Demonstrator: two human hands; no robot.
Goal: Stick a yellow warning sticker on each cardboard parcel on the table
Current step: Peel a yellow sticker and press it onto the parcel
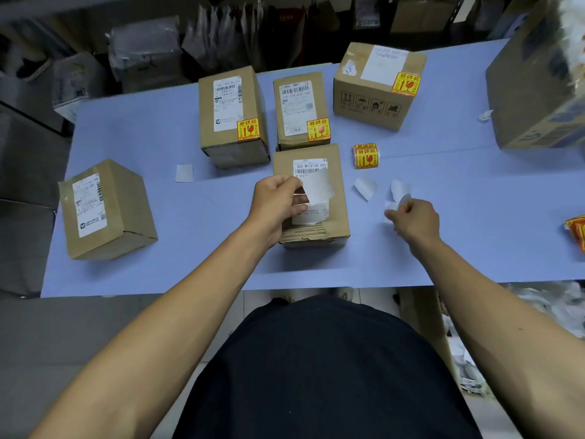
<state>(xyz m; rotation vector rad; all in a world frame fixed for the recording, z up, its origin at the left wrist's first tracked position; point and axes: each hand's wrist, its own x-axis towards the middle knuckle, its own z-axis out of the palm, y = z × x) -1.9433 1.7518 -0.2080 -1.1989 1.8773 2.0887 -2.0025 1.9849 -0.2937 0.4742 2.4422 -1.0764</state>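
Blue table [443, 217], viewed from above by the person standing at its near edge

Item 1: near parcel [335, 185], cardboard, upright at centre, shipping label on top, no yellow sticker visible on it. Left hand [275, 202] hovers over its top, fingers curled, pinching a white backing sheet [318, 185] that stands up over the label; whether a sticker is on that sheet cannot be told

Item 2: left parcel [107, 210], cardboard, alone near the left table edge, white label on top, no yellow sticker visible

Item 3: rear-left parcel [228, 147], yellow warning sticker [248, 129] at the near right corner of its top

Item 4: rear-middle parcel [285, 134], just behind the near parcel, with a second sticker [318, 129] in the same corner

Item 5: rear-right parcel [351, 87], set apart to the right, with a third sticker [405, 84] folded over its top right edge

Item 6: sticker roll [365, 156], yellow and red, on the table right of the near parcel

Item 7: right hand [414, 221], low over the table right of the near parcel, fingers curled, pinching a white paper scrap [402, 201]

Item 8: loose backing papers on the table, one [184, 173] left of centre, one [365, 186] below the roll

Item 9: large carton [531, 90] at far right
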